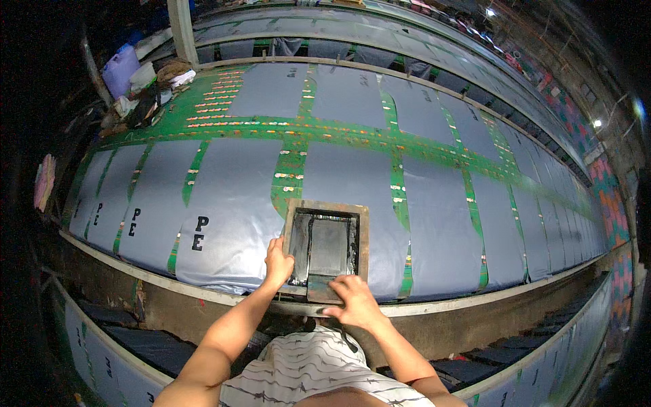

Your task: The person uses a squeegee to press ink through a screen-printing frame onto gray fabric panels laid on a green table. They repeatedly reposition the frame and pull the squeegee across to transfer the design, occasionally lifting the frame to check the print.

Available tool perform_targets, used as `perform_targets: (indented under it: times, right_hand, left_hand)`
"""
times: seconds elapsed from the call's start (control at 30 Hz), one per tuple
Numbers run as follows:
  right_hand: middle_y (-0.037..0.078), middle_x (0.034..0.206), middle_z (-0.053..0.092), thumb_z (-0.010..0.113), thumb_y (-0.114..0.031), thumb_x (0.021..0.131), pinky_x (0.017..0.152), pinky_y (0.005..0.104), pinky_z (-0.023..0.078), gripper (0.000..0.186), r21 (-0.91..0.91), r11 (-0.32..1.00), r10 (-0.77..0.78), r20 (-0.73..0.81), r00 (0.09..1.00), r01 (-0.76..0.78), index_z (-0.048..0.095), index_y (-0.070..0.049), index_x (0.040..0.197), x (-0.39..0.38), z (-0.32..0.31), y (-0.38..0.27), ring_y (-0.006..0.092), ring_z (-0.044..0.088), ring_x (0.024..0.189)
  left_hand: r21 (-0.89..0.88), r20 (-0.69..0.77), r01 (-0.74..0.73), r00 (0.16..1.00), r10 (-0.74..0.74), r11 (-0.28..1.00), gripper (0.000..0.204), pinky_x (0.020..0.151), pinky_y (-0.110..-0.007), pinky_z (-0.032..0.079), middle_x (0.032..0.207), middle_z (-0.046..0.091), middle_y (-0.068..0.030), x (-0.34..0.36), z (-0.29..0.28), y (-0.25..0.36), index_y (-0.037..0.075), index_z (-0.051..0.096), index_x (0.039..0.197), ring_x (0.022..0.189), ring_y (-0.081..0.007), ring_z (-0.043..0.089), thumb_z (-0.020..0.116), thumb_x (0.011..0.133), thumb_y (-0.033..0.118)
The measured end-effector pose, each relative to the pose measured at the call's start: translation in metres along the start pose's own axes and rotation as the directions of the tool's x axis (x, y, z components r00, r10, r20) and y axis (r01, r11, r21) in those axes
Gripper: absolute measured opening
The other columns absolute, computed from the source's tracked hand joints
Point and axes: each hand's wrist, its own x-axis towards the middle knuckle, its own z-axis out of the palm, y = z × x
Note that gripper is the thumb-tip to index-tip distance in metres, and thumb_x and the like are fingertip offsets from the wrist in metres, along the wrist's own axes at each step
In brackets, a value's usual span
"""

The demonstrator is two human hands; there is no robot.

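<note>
A wooden-rimmed printing screen (pixel 363 244) lies on a grey fabric panel at the table's near edge. Black ink streaks line the inside of its rim around a dark grey middle. My left hand (pixel 278 263) is closed on the screen's left rim, its fingers curled over the wood. At the near end of the screen, my right hand (pixel 354 303) grips a flat dark squeegee (pixel 324 289), thumb held apart toward me. The fabric directly under the screen is hidden.
Grey fabric panels (pixel 230 197) cover the long green table (pixel 291 159); several to the left bear black printed letters. A concrete ledge (pixel 434 308) runs along the near side. A post (pixel 182 30) and a purple jug (pixel 121 70) stand far left. More tables lie ahead and behind.
</note>
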Motion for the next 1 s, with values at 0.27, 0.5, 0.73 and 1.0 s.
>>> perform_targets:
  times: [0.27,0.5,0.73,1.0]
  right_hand:
    - [0.014,0.090,0.065,0.069,-0.008,0.078,0.080,0.0450,0.050,0.013,-0.163,0.984,0.064,-0.016,0.998,-0.065,0.064,-0.003,0.089,0.026,0.025,0.009,0.0331,0.063,0.091]
    - [0.015,0.092,0.066,0.066,-0.001,0.067,0.080,0.0429,0.053,0.020,-0.120,0.992,0.031,0.012,0.999,-0.029,0.061,-0.002,0.087,0.006,0.026,0.017,0.0324,0.063,0.090]
    - [0.013,0.102,0.067,0.066,0.000,0.064,0.089,0.0420,0.052,0.032,-0.246,0.964,-0.150,-0.178,0.973,0.104,0.064,-0.001,0.096,0.047,0.046,0.051,0.0306,0.063,0.099]
    - [0.014,0.099,0.066,0.068,-0.001,0.065,0.088,0.0436,0.052,0.030,-0.280,0.958,-0.125,-0.194,0.973,0.067,0.064,-0.001,0.095,0.126,0.040,0.095,0.0340,0.062,0.098]
  left_hand:
    - [-0.038,-0.004,-0.013,1.000,0.013,0.999,0.062,0.100,-0.048,0.045,0.120,0.056,-0.0198,-0.001,-0.001,0.003,-0.005,0.053,0.134,0.116,-0.0405,0.055,0.060,0.073,-0.001]
    - [-0.032,0.012,0.007,1.000,-0.007,0.999,0.062,0.101,-0.048,0.044,0.121,0.055,-0.0196,0.000,-0.001,0.006,-0.004,0.052,0.135,0.118,-0.0401,0.053,0.060,0.074,0.000]
    - [-0.023,0.005,0.000,1.000,0.000,1.000,0.062,0.099,-0.050,0.044,0.122,0.054,-0.0198,0.001,0.000,-0.001,-0.004,0.052,0.136,0.118,-0.0408,0.053,0.060,0.074,0.001]
    - [-0.021,0.008,-0.025,1.000,0.025,0.999,0.063,0.098,-0.051,0.044,0.122,0.055,-0.0204,0.001,0.001,-0.001,-0.004,0.052,0.136,0.118,-0.0414,0.053,0.061,0.074,0.002]
